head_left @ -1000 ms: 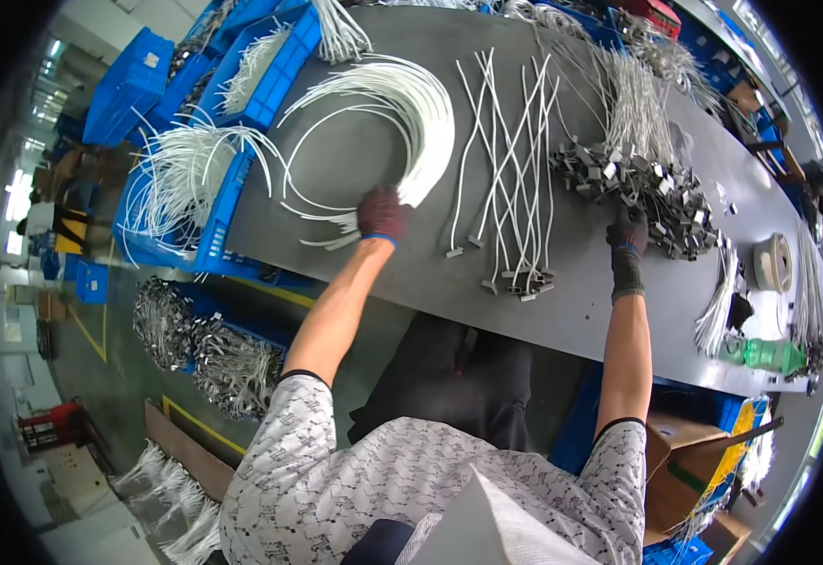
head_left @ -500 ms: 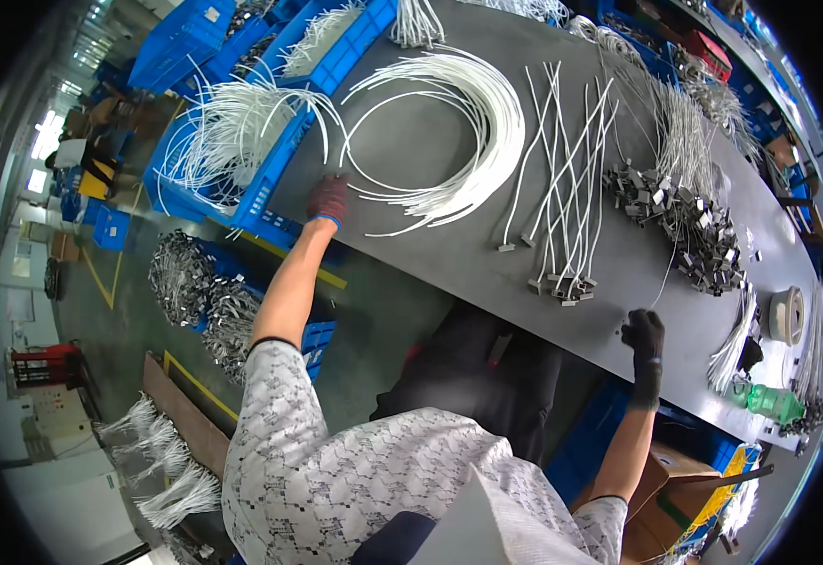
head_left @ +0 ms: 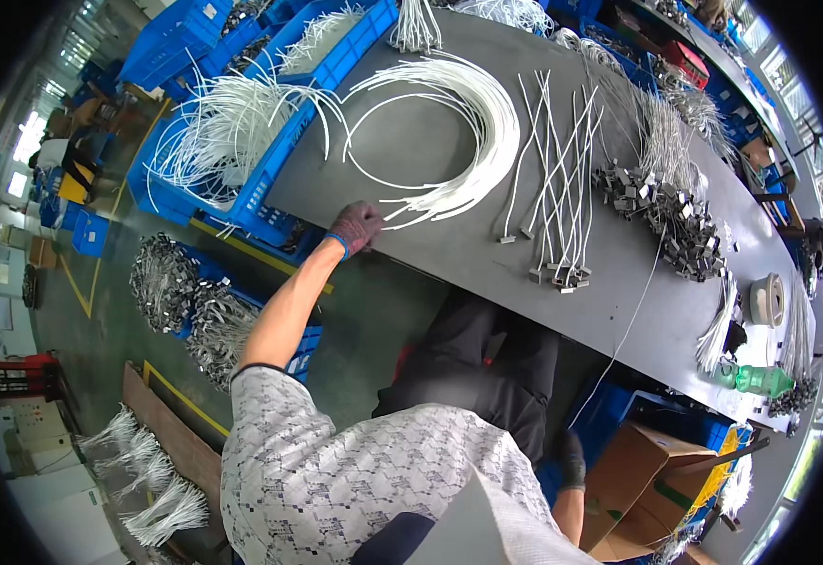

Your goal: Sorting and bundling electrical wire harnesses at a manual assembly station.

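Note:
My left hand (head_left: 357, 228), in a dark red and grey glove, is at the table's near edge by the coil of white tubes (head_left: 498, 141). Its curled fingers cover the end of one tube and appear closed on it. My right hand (head_left: 572, 461), in a dark glove and smeared by motion, is low beside my leg, below the tabletop. A thin pale wire (head_left: 630, 325) runs taut from the heap of small metal blocks (head_left: 689, 245) over the table edge to its closed fingers. Several white cables with metal end blocks (head_left: 562, 188) lie crossed on the table between my hands.
Blue crates of white tubes (head_left: 284, 179) stand at the left table edge. Bundles of metal pieces (head_left: 162, 282) sit on the floor. At right are a tape roll (head_left: 766, 299), a green bottle (head_left: 762, 379) and an open cardboard box (head_left: 632, 490) below the table.
My left hand has moved right and nearer along the table edge, onto the tube end. My right hand has dropped from the tabletop to below it, drawing the thin wire out long.

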Demonstrator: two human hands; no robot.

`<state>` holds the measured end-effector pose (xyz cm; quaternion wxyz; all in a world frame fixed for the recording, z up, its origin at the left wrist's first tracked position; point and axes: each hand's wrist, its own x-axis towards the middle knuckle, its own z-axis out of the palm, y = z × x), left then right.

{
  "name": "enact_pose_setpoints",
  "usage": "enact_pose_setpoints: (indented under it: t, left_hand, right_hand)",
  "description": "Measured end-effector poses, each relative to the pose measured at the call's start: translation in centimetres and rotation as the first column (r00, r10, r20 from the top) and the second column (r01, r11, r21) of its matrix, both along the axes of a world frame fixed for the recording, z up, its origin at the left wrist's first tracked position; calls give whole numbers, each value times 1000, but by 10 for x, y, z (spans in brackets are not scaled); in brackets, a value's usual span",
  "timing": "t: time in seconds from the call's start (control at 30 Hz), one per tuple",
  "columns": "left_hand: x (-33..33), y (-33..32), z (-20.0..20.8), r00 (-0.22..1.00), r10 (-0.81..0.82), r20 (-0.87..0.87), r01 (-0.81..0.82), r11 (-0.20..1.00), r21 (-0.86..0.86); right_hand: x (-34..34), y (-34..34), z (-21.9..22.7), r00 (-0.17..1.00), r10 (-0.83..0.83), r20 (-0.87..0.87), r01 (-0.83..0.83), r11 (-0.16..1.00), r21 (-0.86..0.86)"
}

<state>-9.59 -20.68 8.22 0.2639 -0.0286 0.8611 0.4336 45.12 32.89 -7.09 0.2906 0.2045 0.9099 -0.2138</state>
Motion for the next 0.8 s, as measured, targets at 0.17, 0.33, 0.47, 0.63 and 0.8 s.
enact_pose_setpoints:
  t: [0.17, 0.33, 0.47, 0.63, 0.8]
  left_hand:
    - [81, 54, 43, 924, -194, 331, -122, 669, 734]
    - [122, 200, 54, 837, -416, 355, -141, 464, 875]
    - [160, 361, 20, 857, -465, 221, 51, 504, 862]
    - [211, 472, -12, 891, -331, 310, -104, 515, 851]
    - [127, 482, -6, 971, -26, 237, -215, 332, 919]
  right_hand:
    - [98, -46, -25, 979, -110, -171, 98, 992, -74]
    - [62, -76, -10, 953, -210, -220, 221, 975, 27]
    - [13, -77, 13, 902, -178, -393, 196, 981, 6]
    - [-30, -68, 35, 890, -156, -429, 200, 978, 59]
    - [-3, -49, 24, 961, -111, -255, 147, 981, 126]
